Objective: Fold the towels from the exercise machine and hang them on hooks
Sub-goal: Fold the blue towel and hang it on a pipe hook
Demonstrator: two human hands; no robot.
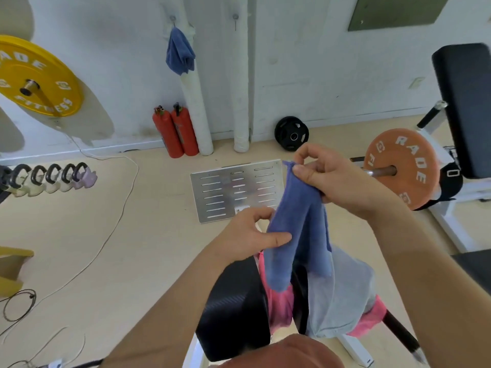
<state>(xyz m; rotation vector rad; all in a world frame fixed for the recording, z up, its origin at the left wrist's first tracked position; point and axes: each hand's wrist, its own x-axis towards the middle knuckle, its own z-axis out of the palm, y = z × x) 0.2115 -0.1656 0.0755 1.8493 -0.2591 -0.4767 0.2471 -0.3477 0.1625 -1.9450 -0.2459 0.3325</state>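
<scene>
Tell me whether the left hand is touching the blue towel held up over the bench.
Touching. The head view shows the left hand gripping the blue terry-cloth towel at its edge, thumb across the cloth; the right hand pinches its top corner.

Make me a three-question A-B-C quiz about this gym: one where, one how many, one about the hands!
1. Where is the hung blue towel? A on a wall hook B on the floor C on the yellow plate
2. How many red fire extinguishers? A one B two C four
3. The held blue towel is gripped by: A nothing B one hand C both hands
Answers: 1 A, it dangles from that hook; 2 B, two stand side by side; 3 C, the right hand pinches its top, the left hand grips lower.
</scene>
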